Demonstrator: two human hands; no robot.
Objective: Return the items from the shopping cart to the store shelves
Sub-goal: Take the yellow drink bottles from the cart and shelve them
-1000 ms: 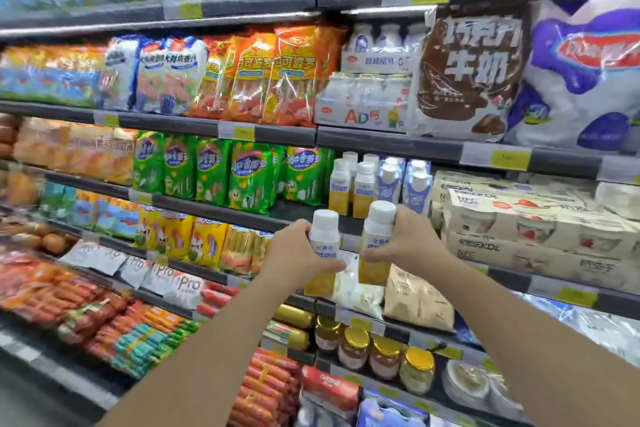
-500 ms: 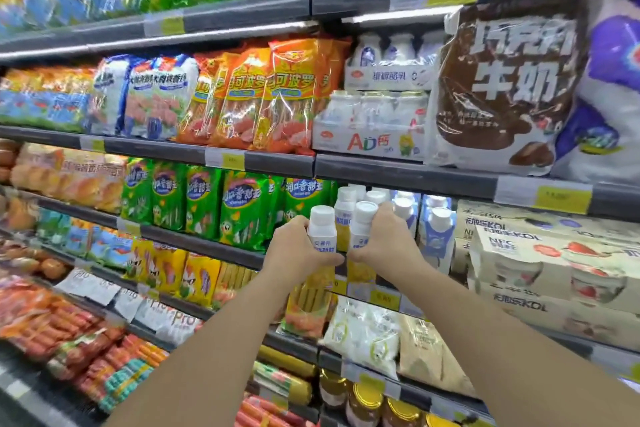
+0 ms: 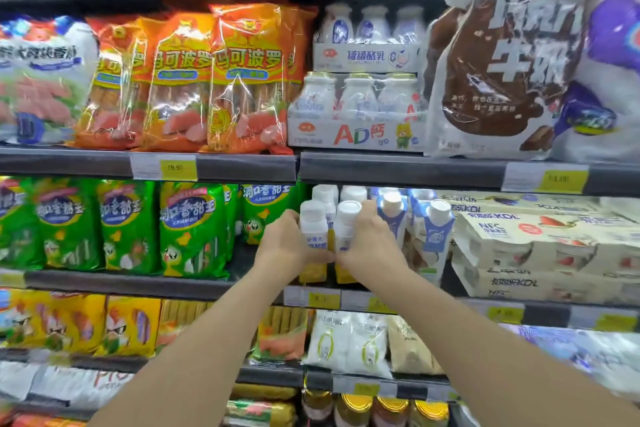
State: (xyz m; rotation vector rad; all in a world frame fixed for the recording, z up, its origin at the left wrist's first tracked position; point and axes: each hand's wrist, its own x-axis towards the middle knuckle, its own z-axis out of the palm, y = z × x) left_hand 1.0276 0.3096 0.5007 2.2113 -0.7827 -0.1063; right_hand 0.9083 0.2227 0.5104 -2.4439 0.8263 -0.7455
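Observation:
My left hand (image 3: 282, 246) grips a white-capped drink bottle with a yellow base, the left bottle (image 3: 312, 225), upright at the front of the middle shelf (image 3: 398, 303). Beside it my right hand (image 3: 369, 244) grips a matching right bottle (image 3: 346, 222). The two bottles stand side by side, close together. More white-capped bottles (image 3: 353, 192) of the same kind stand directly behind them. Whether the bottles' bases rest on the shelf is hidden by my hands.
Blue-and-white cartons (image 3: 434, 229) stand just right of the bottles, then cream multipack boxes (image 3: 540, 253). Green sausage bags (image 3: 194, 229) hang to the left. The shelf above holds orange sausage packs (image 3: 242, 80), AD milk packs (image 3: 360, 111) and a brown milk bag (image 3: 502, 66).
Both hands moved the two bottles up and forward from in front of the lower shelf into the middle shelf, in front of the matching bottles. The view came closer.

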